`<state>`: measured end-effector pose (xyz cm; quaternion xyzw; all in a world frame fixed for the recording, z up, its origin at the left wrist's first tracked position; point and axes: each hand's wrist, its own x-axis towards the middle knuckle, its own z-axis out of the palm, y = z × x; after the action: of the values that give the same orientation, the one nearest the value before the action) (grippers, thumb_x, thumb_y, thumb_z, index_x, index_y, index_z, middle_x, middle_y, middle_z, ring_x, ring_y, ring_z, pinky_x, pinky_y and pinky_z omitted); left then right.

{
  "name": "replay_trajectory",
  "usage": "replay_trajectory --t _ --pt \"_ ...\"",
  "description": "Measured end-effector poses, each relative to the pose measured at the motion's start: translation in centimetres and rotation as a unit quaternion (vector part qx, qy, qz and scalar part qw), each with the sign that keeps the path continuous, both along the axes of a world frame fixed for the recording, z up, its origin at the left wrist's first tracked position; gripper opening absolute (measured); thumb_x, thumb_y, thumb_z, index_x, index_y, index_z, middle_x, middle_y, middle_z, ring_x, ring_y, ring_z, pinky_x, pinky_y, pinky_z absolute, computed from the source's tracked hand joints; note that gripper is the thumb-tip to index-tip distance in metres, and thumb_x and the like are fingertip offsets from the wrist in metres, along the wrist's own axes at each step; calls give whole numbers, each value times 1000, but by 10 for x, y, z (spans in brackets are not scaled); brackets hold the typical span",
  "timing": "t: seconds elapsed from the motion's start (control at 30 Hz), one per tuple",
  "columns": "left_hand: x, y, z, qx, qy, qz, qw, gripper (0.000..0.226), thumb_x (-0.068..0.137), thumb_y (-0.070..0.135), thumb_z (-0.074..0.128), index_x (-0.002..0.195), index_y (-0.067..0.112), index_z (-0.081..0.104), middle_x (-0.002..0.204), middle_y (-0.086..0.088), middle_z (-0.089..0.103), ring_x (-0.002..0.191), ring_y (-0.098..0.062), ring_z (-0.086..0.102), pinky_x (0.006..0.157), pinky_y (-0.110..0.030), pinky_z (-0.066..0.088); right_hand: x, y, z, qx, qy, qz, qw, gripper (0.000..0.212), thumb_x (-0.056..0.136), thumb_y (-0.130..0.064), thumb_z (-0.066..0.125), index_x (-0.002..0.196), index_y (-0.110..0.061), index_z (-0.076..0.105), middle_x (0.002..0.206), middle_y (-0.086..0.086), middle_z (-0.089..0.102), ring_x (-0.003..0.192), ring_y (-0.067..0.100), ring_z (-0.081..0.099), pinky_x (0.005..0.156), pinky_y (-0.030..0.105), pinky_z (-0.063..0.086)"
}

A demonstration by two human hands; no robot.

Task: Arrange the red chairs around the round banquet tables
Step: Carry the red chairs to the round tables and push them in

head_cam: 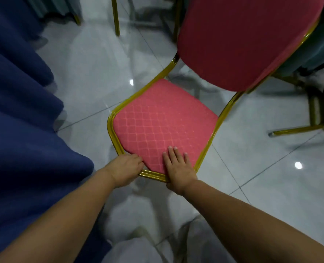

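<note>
Chair: red upholstered banquet chair with gold-painted metal tube frame (163, 122), centre of the frame, standing on the floor with its front edge toward the camera.
Seat: red cushion with a diamond quilted pattern (157, 118), set inside the gold frame, lower centre.
Backrest: rounded red padded back (242, 40), upper right of the frame, its plain side facing the camera.
Left hand: left hand (126, 168) at the front left corner of the seat, fingers curled over the gold front rail and tucked at the cushion's edge, grasping the frame.
Right hand: right hand (178, 168) laid flat on the front right part of the cushion, fingers straight and slightly spread, heel of the palm over the front rail; it presses on the seat without gripping.
Forearms: both bare, entering from the bottom corners of the frame.
Table cover: dark blue draped cloth (19, 111) filling the left side of the frame, its folds hanging to the floor just beside the chair's left edge; the table under it is hidden.
Floor: glossy pale grey tiles (261, 168) with light reflections.
Other furniture: gold metal legs (116, 18) at top centre; a further gold frame leg (297, 130) at the right edge, near the chair but apart from it.
</note>
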<state>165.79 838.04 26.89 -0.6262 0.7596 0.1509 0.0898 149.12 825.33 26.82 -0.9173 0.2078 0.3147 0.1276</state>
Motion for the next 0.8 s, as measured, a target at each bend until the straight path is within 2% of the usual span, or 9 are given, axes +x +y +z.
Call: replay_trajectory --t 0.2,0.33,0.4,0.47,0.57,0.7,0.8 --pt "-21 2 184 1 -7 -43 999 29 45 27 81 65 24 60 63 8 57 54 -9 54 50 -19 44 -17 11 172 9 4 -37 999 100 84 -31 63 150 -8 -8 158 15 -11 146 33 -9 117 54 4" --pt "-30 -10 297 -8 -22 -47 999 24 58 21 76 77 21 61 74 5 62 66 -12 60 60 -21 49 -29 7 278 13 -38 -49 998 92 82 -29 61 152 -12 4 159 10 6 146 30 9 116 47 21" --pt "-37 -20 357 -24 -41 -47 998 27 51 22 79 70 23 60 66 6 60 57 -10 58 51 -19 46 -39 -1 331 22 -68 -60 996 84 83 -24 58 151 -15 9 158 7 13 145 28 18 112 43 31" --pt "-38 -31 390 -38 -62 -43 996 24 54 21 78 69 22 59 64 5 60 55 -12 57 47 -20 43 -43 -8 362 25 -86 -59 994 79 84 -23 55 151 -16 14 157 6 20 142 27 26 108 40 37" --pt "-46 -52 444 -44 -78 -26 996 14 67 12 69 77 16 61 72 -1 62 64 -19 60 50 -26 44 -52 -27 412 2 -113 -53 992 74 84 -25 53 150 -19 21 152 4 33 129 28 45 96 37 44" --pt "-56 -87 495 -73 -68 0 995 18 83 4 51 98 8 59 98 -10 61 91 -27 57 72 -34 44 -59 -57 464 -9 -139 -78 987 62 84 -28 53 144 -25 34 129 3 57 112 29 56 86 35 46" --pt "-63 -116 523 -89 -60 35 994 20 85 7 48 102 12 56 104 -4 57 97 -21 53 74 -29 40 -62 -85 492 9 -146 -114 983 47 86 -28 54 132 -28 45 111 6 63 102 28 60 80 34 47"
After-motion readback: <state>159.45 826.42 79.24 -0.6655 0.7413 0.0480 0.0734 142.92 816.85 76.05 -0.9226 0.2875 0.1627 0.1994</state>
